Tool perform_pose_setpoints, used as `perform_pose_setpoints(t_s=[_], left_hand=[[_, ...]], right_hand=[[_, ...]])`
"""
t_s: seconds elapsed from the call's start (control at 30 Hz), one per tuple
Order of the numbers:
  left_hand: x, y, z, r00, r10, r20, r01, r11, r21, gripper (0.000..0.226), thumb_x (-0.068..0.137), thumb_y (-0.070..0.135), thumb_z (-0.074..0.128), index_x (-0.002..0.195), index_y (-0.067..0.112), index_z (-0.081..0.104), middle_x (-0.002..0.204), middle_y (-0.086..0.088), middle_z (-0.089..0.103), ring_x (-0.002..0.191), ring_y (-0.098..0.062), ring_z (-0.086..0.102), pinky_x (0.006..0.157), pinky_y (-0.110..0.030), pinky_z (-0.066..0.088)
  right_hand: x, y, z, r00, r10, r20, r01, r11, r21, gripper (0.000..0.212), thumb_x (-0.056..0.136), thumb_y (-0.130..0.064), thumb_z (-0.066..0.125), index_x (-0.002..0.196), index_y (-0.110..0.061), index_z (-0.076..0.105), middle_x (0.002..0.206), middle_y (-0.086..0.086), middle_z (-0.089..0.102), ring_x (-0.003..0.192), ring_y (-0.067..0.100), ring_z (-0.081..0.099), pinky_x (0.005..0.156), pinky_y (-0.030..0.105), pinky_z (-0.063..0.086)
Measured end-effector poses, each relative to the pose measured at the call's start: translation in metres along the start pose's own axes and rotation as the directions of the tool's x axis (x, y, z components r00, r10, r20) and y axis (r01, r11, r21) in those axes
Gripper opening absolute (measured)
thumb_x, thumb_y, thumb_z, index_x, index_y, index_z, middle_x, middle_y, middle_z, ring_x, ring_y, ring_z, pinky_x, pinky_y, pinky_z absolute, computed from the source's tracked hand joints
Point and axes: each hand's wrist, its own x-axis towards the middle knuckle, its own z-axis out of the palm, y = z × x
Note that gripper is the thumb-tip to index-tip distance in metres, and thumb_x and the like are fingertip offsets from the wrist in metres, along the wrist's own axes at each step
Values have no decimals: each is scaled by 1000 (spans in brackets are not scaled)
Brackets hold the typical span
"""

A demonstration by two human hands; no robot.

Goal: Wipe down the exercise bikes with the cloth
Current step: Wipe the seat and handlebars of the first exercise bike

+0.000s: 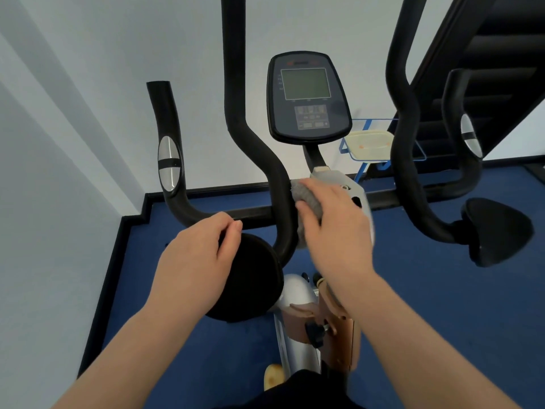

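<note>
An exercise bike stands right in front of me, its dark console [308,97] with a grey screen facing me. My right hand [339,228] presses a grey cloth [308,199] against the black padded left handlebar [283,196], close to the grey stem housing [354,190]. My left hand [203,255] rests on the round black elbow pad [250,278], fingers curled over its top edge. The cloth is partly hidden under my right hand.
A right handlebar [413,172] and a second black elbow pad [498,231] sit at the right. Silver pulse sensors [168,163] are on the outer grips. White walls meet blue carpet [442,305] at a black skirting. A blue-framed stand with a cream tray [368,144] is behind.
</note>
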Motion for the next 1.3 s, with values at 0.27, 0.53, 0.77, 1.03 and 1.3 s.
perform_pose_setpoints(t_s=[0.27, 0.53, 0.77, 1.03, 1.3], left_hand=[[0, -1, 0, 1000, -2, 5, 2, 1000, -1, 32, 96, 43, 40, 72, 24, 51, 57, 2, 51, 69, -7, 53, 50, -25, 33], [0, 0, -1, 1000, 4, 12, -4, 1000, -9, 32, 96, 42, 40, 74, 24, 52, 58, 3, 52, 69, -7, 53, 50, -24, 35], [1, -1, 0, 1000, 11, 13, -11, 1000, 5, 31, 97, 41, 41, 74, 24, 51, 59, 3, 52, 68, -9, 53, 50, -22, 34], [1, -2, 0, 1000, 23, 9, -23, 1000, 9, 32, 98, 41, 40, 72, 24, 49, 60, 3, 52, 61, -12, 52, 51, -24, 35], [1, -3, 1, 1000, 24, 8, -24, 1000, -14, 33, 97, 43, 38, 73, 24, 50, 60, 3, 52, 64, -13, 52, 50, -26, 37]], right_hand=[[2, -4, 0, 997, -11, 75, 19, 994, -111, 27, 100, -34, 46, 126, -30, 51, 119, -5, 50, 84, 20, 57, 67, 31, 44], [-5, -5, 2, 998, -12, 55, 24, 973, -230, 29, 99, -32, 46, 128, -35, 49, 119, -5, 47, 71, 18, 50, 59, 28, 36], [-11, -5, 2, 999, -9, 37, 18, 970, -244, 32, 97, -22, 51, 125, -37, 51, 122, -8, 44, 72, 20, 55, 57, 28, 41], [-4, -4, 2, 996, -63, 58, 77, 952, -297, 37, 94, -14, 54, 125, -34, 54, 125, -6, 49, 75, 24, 61, 58, 33, 47], [1, -1, -2, 995, -70, 70, 83, 976, -203, 34, 97, -17, 50, 127, -31, 57, 124, -7, 52, 91, 17, 58, 69, 28, 45]])
